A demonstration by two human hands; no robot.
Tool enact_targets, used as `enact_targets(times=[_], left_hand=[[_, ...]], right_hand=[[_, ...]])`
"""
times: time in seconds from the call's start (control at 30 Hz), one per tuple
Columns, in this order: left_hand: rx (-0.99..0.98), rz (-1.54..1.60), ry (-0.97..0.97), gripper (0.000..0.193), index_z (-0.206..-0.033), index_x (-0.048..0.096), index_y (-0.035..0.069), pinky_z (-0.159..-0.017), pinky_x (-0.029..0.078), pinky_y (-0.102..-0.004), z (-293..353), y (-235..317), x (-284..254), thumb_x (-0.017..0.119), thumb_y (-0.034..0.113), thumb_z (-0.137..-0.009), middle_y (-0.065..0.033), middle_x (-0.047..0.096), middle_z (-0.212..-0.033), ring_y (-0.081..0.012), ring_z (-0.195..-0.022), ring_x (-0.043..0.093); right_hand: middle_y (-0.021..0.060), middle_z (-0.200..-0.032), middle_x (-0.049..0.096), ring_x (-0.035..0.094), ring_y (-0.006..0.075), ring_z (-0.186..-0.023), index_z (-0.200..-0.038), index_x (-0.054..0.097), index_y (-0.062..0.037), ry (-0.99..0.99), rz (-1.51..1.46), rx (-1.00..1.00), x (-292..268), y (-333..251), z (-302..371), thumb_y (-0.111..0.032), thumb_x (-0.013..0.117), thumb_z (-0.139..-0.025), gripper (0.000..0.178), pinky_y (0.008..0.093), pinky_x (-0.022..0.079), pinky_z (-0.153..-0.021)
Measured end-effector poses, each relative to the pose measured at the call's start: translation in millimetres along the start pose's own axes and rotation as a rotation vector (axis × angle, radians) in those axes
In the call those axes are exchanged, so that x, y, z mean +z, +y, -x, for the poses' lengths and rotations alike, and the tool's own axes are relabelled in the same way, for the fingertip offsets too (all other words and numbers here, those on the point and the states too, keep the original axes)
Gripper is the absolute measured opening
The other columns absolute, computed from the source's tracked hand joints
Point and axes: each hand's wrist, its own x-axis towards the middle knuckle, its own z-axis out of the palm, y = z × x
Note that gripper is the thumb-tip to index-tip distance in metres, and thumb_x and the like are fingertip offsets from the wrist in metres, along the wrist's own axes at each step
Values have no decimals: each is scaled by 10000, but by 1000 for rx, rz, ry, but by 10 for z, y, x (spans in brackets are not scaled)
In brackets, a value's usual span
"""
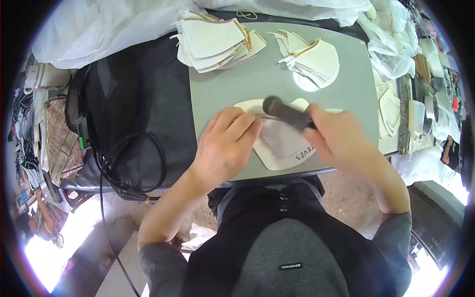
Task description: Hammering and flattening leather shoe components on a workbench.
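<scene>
The right hand (339,131) was closed around the handle of a dark, rounded tool (289,114), like a small hammer, its head blurred above the upper edge of a white piece (284,138); the left hand (222,141) had its fingers bunched at that piece's upper left edge, though whether they pinched it or only pressed it I cannot tell; the white piece, matte and curve-sided, lay on a flat, cream template (277,162) with rounded lobes and dark handwriting; both sat near the front edge of a smooth grey-green board (217,89) with curved sides.

Farther back were a larger stack (213,39) of white pieces with tan edges, overhanging the board's rear left edge, and a smaller, fanned stack (321,59); between these and the template ran a bare band of board, with more open surface beyond the right hand; crinkled, translucent plastic (114,29) bordered the rear.
</scene>
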Motion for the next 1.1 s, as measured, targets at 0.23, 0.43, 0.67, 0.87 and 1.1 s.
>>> enact_targets(times=[0.23,0.43,0.67,0.87,1.1], left_hand=[[-59,84,51,224,-952,691,5,-798,523,-371,3,-8,8,687,35,-730,-52,612,-972,-253,-920,601],[46,-98,30,232,-947,688,-9,-796,535,-368,20,-12,-8,678,30,-719,-70,609,-959,-253,-919,604],[76,-142,10,223,-915,670,-30,-786,553,-367,41,10,-26,672,45,-705,-92,604,-948,-268,-922,612],[80,-112,58,193,-868,635,-19,-784,560,-364,59,-9,2,695,61,-702,-115,631,-966,-273,-939,634],[-127,-17,14,371,-972,645,-14,-833,560,-405,-25,189,-68,826,141,-687,-119,657,-992,-321,-959,654]], right_hand=[[179,-618,606,622,397,-600,-876,517,14,-128,70,-44,28,44,-81,-333,549,-986,366,476,470,-530],[178,-620,614,628,393,-605,-874,513,11,-112,84,-43,13,58,-89,-337,547,-988,368,476,472,-536],[166,-601,602,620,385,-576,-869,493,8,-97,108,-85,34,30,-146,-352,550,-989,384,467,463,-519],[162,-576,574,596,394,-556,-859,484,3,-54,-12,-105,54,62,-191,-357,548,-990,389,471,448,-514],[169,-586,568,581,407,-569,-862,475,-10,-64,70,-92,45,82,-132,-352,549,-991,372,475,436,-522]])
